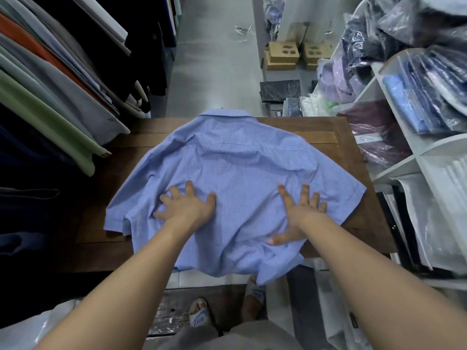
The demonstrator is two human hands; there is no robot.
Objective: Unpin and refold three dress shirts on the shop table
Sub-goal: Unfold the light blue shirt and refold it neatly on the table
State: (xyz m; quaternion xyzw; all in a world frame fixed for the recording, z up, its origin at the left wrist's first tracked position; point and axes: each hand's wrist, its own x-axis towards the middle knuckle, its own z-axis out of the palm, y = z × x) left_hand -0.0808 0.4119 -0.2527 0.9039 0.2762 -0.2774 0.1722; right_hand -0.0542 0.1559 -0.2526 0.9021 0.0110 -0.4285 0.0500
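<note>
A light blue checked short-sleeved dress shirt (235, 157) lies spread back-up on the dark wooden shop table (353, 137), collar at the far edge and hem hanging over the near edge. My left hand (188, 207) presses flat on the lower left of the shirt with its fingers spread. My right hand (299, 210) presses flat on the lower right, fingers spread and thumb pointing toward me. Both sleeves lie out to the sides. No pins show.
Hanging garments (50, 84) crowd the left side over the table's edge. White shelves (414, 147) with bagged shirts stand at the right. Cardboard boxes (283, 55) and dark packets (280, 90) sit on the floor beyond the table. My sandalled feet (199, 315) are below the near edge.
</note>
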